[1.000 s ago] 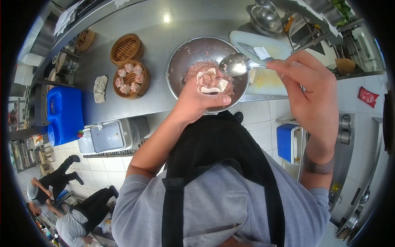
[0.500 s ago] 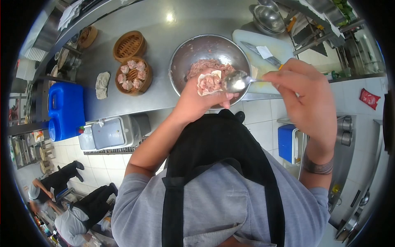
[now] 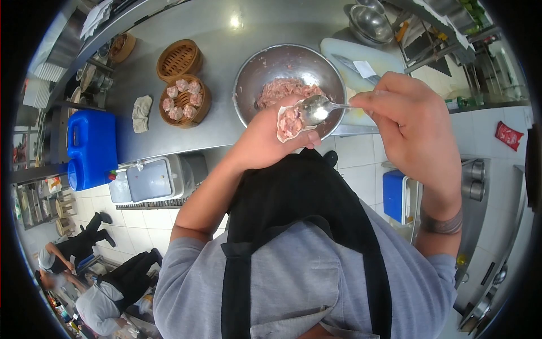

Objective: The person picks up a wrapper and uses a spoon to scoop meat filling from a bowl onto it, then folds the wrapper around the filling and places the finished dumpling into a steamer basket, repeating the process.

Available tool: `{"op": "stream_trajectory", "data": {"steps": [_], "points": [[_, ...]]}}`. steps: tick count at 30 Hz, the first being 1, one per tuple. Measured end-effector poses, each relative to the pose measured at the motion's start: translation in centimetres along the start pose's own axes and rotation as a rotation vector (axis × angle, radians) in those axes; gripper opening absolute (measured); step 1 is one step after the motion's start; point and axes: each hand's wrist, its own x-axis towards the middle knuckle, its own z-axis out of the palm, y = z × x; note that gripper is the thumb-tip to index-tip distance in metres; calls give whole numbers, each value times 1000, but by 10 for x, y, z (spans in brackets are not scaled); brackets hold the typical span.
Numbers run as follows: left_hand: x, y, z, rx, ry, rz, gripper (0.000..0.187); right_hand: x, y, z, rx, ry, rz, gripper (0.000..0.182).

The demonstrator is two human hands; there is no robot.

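Note:
My left hand [image 3: 266,137] cups a dumpling wrapper [image 3: 280,127] with pink minced meat on it, over the near rim of a steel bowl [image 3: 246,73]. Pinched by its handle in my right hand [image 3: 409,130] is a metal spoon [image 3: 317,109], its bowl pressed against the meat in the wrapper. More minced meat [image 3: 288,88] lies in the steel bowl beneath. To the left, several filled dumplings [image 3: 175,113] sit around the inside of a bamboo steamer [image 3: 204,107].
A second bamboo steamer [image 3: 179,59] stands behind the first, with a folded cloth [image 3: 141,114] nearby. On the right, a knife [image 3: 345,61] lies on a white cutting board [image 3: 333,46]. Steel bowls [image 3: 370,25] stand behind. A blue jug [image 3: 90,150] is at far left; two people work at lower left.
My left hand has tilted the wrapper, which now shows more edge-on. The spoon has shifted slightly left and up, pressing against the meat; my right hand has followed it.

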Motion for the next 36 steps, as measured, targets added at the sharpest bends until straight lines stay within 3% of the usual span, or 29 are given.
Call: {"op": "stream_trajectory", "data": {"steps": [7,10,12,18,22,24,30,33,36], "points": [[2,5,4,145,73,-68,46,2,-3,-7,-8,-11,-19,22],[4,4,8,296,118,64,49,2,-6,-10,-17,-47,-33,26],[3,2,10,45,105,75,57,2,-8,-10,-35,-62,-21,29],[-4,6,9,-44,16,114,70,6,-16,-12,-135,-55,-123,31],[-6,11,3,-68,-13,65,71,10,-24,-11,-207,-35,-195,28],[-6,12,-1,73,-15,-4,70,11,-26,-7,-246,9,-301,24],[-9,11,-8,-114,-126,118,71,14,-21,-9,-235,9,-275,23],[-10,14,-3,-122,-85,163,76,14,-15,-14,-165,-16,-237,25],[-13,17,3,-245,-29,42,70,15,-14,-17,-119,-18,-226,27]]}}
